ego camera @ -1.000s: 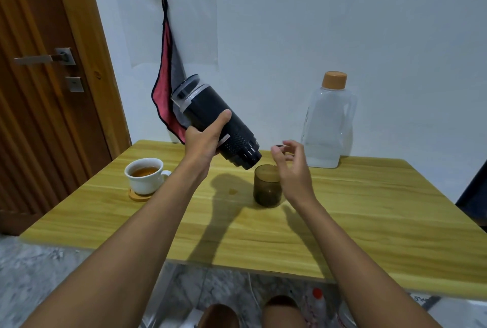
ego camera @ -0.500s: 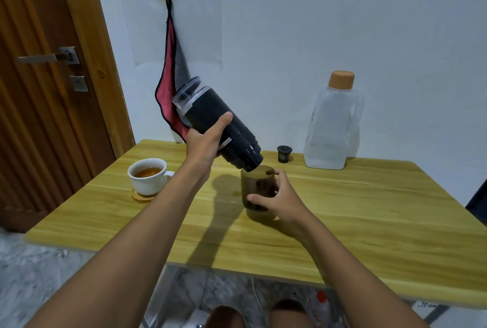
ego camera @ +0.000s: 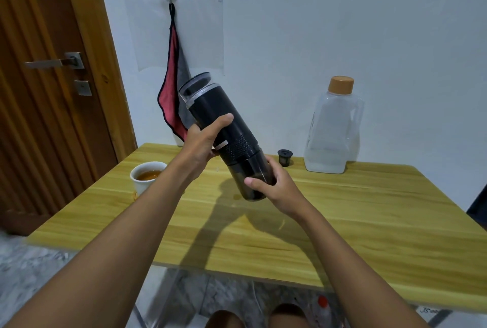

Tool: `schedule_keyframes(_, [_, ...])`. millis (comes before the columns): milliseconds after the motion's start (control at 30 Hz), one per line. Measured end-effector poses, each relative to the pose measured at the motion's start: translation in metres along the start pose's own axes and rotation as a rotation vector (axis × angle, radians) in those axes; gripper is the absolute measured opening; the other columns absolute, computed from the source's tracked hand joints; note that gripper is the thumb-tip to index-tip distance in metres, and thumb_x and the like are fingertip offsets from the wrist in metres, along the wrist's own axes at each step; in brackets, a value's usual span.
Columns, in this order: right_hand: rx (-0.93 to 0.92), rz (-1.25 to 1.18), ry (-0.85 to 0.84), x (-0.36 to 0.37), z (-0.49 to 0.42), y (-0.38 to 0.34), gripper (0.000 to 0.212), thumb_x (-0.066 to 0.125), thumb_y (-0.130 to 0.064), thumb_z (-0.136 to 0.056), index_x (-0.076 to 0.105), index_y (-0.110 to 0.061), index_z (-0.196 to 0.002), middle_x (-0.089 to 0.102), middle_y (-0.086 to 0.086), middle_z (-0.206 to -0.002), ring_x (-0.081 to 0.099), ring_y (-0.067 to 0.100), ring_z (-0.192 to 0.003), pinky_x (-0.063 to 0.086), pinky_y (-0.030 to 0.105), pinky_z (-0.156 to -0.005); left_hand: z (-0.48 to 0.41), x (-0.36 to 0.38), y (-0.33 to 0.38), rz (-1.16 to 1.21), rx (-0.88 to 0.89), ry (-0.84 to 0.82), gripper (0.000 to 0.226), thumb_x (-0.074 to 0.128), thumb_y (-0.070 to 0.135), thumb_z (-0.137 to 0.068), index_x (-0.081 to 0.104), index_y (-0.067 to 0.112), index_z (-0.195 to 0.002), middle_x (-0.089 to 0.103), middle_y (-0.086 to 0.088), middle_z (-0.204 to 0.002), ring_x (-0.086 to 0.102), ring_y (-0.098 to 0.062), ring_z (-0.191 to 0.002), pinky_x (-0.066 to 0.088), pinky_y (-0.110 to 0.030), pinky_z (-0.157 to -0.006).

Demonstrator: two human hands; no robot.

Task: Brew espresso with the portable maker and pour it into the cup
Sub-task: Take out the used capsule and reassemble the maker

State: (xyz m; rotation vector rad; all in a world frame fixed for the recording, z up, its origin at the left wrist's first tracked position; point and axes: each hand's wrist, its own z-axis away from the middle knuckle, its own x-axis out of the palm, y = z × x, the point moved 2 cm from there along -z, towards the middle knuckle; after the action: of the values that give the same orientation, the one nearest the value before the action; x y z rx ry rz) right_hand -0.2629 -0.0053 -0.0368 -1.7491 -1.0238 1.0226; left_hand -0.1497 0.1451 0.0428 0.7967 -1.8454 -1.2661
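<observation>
Maker (ego camera: 210,114) tilted mid-frame, left hand (ego camera: 204,140) gripping body, right hand (ego camera: 275,186) wrapped round smoky cup (ego camera: 241,188) at its lower end. Looks like cup-fitting step; next: align, twist snug, stand upright.

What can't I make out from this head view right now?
Head view: whether the tinted cup is locked onto the portable maker; the right hand covers part of the joint.
Head view: what the tinted cup holds; its dark wall and the right hand hide it.
Head view: the white cup's handle side; the left forearm crosses it.
Head view: the inside of the small black capsule; too small.
</observation>
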Motion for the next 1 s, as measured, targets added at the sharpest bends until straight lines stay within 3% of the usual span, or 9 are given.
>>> schedule_keyframes(133, [-0.016,-0.033,-0.05,-0.003,0.0,-0.007,0.071,0.075,-0.048,-0.072,0.057,-0.018,-0.134,0.07,0.002,-0.121,0.066,0.018,-0.112,0.053,0.03,-0.091,0.001,-0.004,0.003,-0.005,0.016,-0.104,0.042,0.077,0.036,-0.08,0.065,0.02,-0.117,0.076,0.001,-0.106,0.072,-0.016,-0.105,0.059,-0.033,-0.078])
schedule_keyframes(233, [-0.021,-0.047,-0.069,-0.004,0.0,-0.01,0.071,0.076,-0.047,-0.072,0.057,-0.017,-0.134,0.071,0.003,-0.12,0.067,0.019,-0.11,0.054,0.029,-0.087,0.001,-0.005,0.004,-0.032,0.041,-0.144,0.062,0.082,0.044,-0.067,0.064,0.02,-0.122,0.076,0.0,-0.11,0.072,-0.018,-0.108,0.06,-0.036,-0.082])
schedule_keyframes(333, [-0.03,-0.048,-0.037,-0.002,0.001,-0.011,0.069,0.078,-0.047,-0.07,0.058,-0.022,-0.131,0.073,-0.009,-0.114,0.069,0.011,-0.106,0.055,0.024,-0.082,0.001,-0.003,0.004,-0.048,0.07,-0.153,0.071,0.082,0.048,-0.066,0.062,0.018,-0.128,0.075,-0.001,-0.116,0.07,-0.021,-0.113,0.059,-0.035,-0.084])
schedule_keyframes(467, [-0.063,-0.01,0.005,0.0,0.002,-0.012,0.065,0.079,-0.049,-0.071,0.057,-0.029,-0.128,0.07,-0.021,-0.109,0.068,0.005,-0.104,0.053,0.02,-0.08,0.002,0.0,0.004,-0.085,0.098,-0.17,0.067,0.082,0.049,-0.07,0.062,0.019,-0.127,0.076,0.001,-0.115,0.071,-0.021,-0.113,0.058,-0.035,-0.085])
schedule_keyframes(600, [-0.088,0.006,0.03,-0.001,0.001,-0.011,0.066,0.079,-0.049,-0.072,0.057,-0.027,-0.13,0.069,-0.02,-0.109,0.067,0.005,-0.103,0.053,0.02,-0.079,0.001,0.004,0.007,-0.117,0.118,-0.178,0.064,0.082,0.05,-0.073,0.063,0.018,-0.126,0.076,0.0,-0.115,0.071,-0.022,-0.114,0.058,-0.042,-0.091])
schedule_keyframes(800, [-0.082,0.031,0.041,-0.001,-0.001,-0.008,0.059,0.079,-0.048,-0.074,0.059,-0.028,-0.125,0.069,-0.02,-0.104,0.067,0.005,-0.098,0.052,0.019,-0.076,0.003,0.015,0.008,-0.218,0.173,-0.168,0.035,0.078,0.041,-0.088,0.067,0.026,-0.117,0.077,0.01,-0.108,0.073,-0.008,-0.103,0.059,-0.019,-0.071])
schedule_keyframes(1000, [-0.075,0.058,0.075,0.002,0.003,0.0,0.062,0.083,-0.049,-0.073,0.056,-0.031,-0.125,0.069,-0.018,-0.105,0.067,0.004,-0.097,0.054,0.019,-0.07,0.003,0.022,0.003,-0.277,0.168,-0.14,0.049,0.08,0.041,-0.085,0.062,0.025,-0.127,0.073,0.006,-0.119,0.07,-0.005,-0.108,0.057,-0.015,-0.069])
